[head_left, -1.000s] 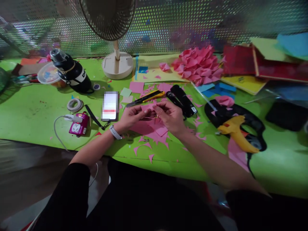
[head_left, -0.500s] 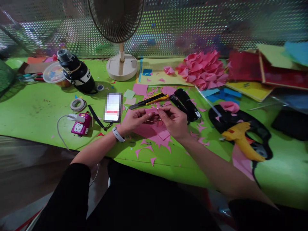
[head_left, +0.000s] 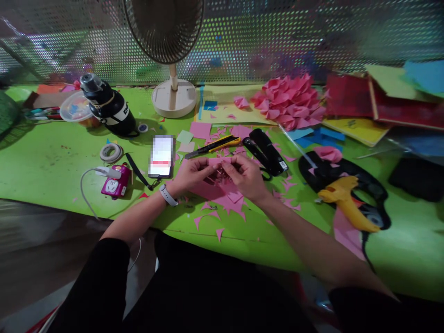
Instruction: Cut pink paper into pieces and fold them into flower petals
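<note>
Both hands are pinched on one small piece of pink paper (head_left: 219,161) above the middle of the table. My left hand (head_left: 192,175) grips its left side, thumb toward the centre. My right hand (head_left: 248,178) holds the right side, thumb and fingers closed on it; the fingers partly hide the paper. Beneath the hands lie pink paper sheets (head_left: 222,196), with pointed pink scraps (head_left: 219,234) scattered around. Just beyond my hands rests a yellow and black utility knife (head_left: 217,145). A black stapler (head_left: 268,152) is beside my right hand.
Left of my hands are a phone (head_left: 161,156), a tape roll (head_left: 111,152), a purple plug adapter (head_left: 116,181) and a black bottle (head_left: 113,111). A fan (head_left: 174,98) stands behind. Pink folded petals (head_left: 291,101) are heaped at the back; a yellow glue gun (head_left: 350,203) lies right.
The thumbs and fingers have shifted along the pink paper, and my right hand's fingers are curled further over it. The whole view has moved slightly.
</note>
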